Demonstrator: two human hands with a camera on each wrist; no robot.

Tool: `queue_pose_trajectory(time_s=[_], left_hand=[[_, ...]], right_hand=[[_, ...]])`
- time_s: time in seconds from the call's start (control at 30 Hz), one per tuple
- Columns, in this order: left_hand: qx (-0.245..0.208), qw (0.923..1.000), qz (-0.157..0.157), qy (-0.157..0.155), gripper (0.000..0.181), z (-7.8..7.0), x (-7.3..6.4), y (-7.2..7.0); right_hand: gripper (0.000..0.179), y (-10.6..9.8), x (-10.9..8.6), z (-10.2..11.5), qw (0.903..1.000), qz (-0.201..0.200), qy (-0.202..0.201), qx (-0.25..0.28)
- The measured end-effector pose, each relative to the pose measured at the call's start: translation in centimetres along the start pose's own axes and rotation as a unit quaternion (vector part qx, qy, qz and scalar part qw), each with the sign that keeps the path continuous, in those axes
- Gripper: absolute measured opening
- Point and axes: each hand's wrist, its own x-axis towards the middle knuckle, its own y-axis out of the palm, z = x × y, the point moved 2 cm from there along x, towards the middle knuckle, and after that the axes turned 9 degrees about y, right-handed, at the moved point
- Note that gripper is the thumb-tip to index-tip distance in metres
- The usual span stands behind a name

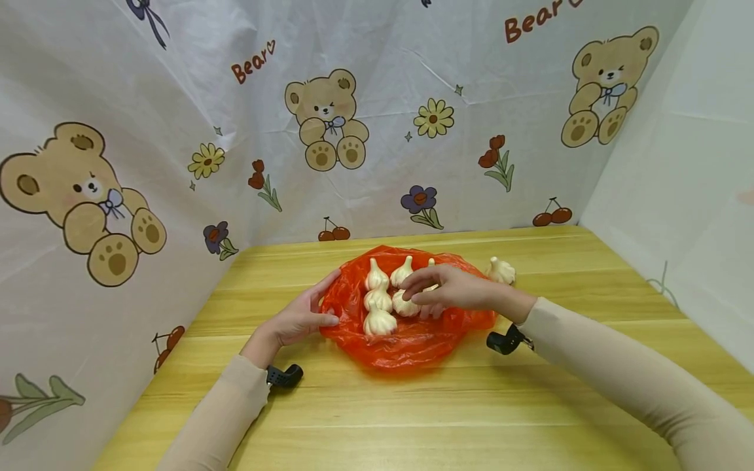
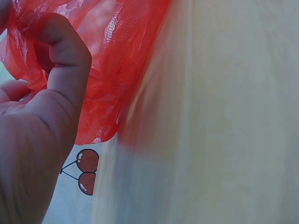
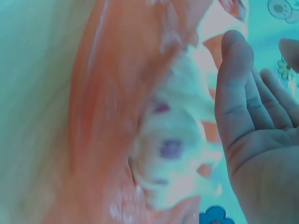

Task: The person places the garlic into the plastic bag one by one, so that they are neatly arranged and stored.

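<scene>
A red plastic bag [image 1: 391, 358] lies spread on the table with its mouth turned up. Several white garlic bulbs [image 1: 379, 322] sit inside it in rows, some partly covered by the right hand. At the bag's left edge, my left hand [image 1: 296, 320] holds the rim; the left wrist view has the thumb bent against the crumpled red plastic [image 2: 105, 109]. Over the bulbs on the right hovers my right hand [image 1: 456, 289], fingers loosely bent. Seen from the right wrist, that hand [image 3: 261, 140] has nothing in it and stands apart from the garlic [image 3: 175, 149].
A single garlic bulb [image 1: 501, 270] lies on the wooden table [image 1: 377, 418] outside the bag, behind the right wrist. A cloth [image 1: 389, 131] printed with bears and flowers hangs behind and to the left. At the right rises a plain white wall [image 1: 683, 170].
</scene>
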Motion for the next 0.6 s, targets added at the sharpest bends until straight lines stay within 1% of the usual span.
queue_pose_trajectory(time_s=[0.1, 0.2, 0.3, 0.47, 0.6], left_hand=[[-0.001, 1.0000, 0.004, 0.001, 0.110, 0.0, 0.0, 0.0], [-0.006, 1.0000, 0.004, 0.001, 0.110, 0.0, -0.1, -0.1], [-0.006, 1.0000, 0.002, 0.001, 0.110, 0.1, -0.1, -0.1], [-0.004, 1.0000, 0.001, -0.002, 0.109, 0.2, -0.1, -0.1], [0.002, 1.0000, 0.000, -0.001, 0.107, 0.1, 0.0, -0.2]], right_hand=[[0.047, -0.9, -0.6, -0.2, 0.9999, -0.005, -0.016, 0.001], [0.048, -1.7, -1.0, -0.4, 0.9997, -0.002, -0.023, 0.011], [0.046, -2.5, -1.5, -0.6, 0.9997, 0.006, -0.018, 0.018], [0.049, -4.1, -2.5, -1.5, 0.9999, 0.003, -0.006, 0.008], [0.050, -5.6, -3.3, -2.3, 0.9999, 0.005, -0.013, 0.008]])
